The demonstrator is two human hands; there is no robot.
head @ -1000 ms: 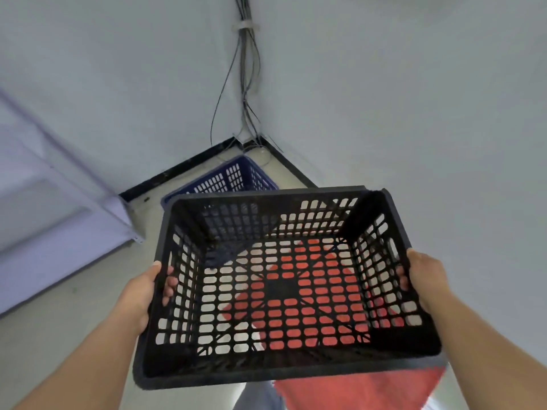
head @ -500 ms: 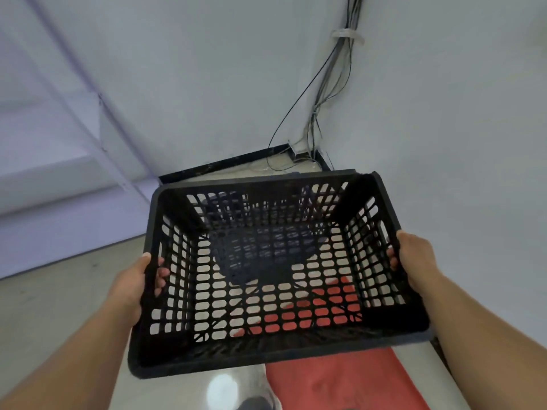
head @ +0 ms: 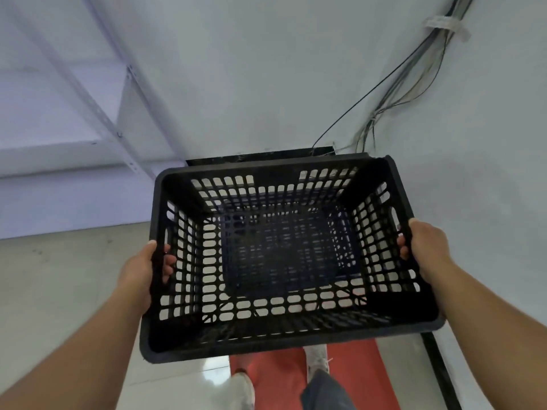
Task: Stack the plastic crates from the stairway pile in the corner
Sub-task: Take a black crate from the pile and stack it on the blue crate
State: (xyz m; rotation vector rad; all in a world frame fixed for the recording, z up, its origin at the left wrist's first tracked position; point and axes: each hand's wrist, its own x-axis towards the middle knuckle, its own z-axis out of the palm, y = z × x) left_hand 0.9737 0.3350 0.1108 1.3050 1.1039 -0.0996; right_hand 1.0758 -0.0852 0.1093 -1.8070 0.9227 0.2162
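A black perforated plastic crate (head: 284, 335) is held level in the air in front of me, its open top facing up. My left hand (head: 142, 270) grips its left wall through the handle slot. My right hand (head: 426, 247) grips the right wall the same way. Through the crate's mesh floor a dark blue crate (head: 284, 250) shows directly underneath, on the floor in the corner; most of it is hidden by the black one.
Two white walls meet at the corner, with a black skirting (head: 260, 158) and a bundle of cables (head: 414, 84) running down. White steel shelving (head: 118, 119) stands at the left. A red mat (head: 364, 377) lies under my feet on the pale floor.
I have stepped closer to the corner. The black crate has moved forward until it hangs over the blue crate, which now shows only through the mesh floor.
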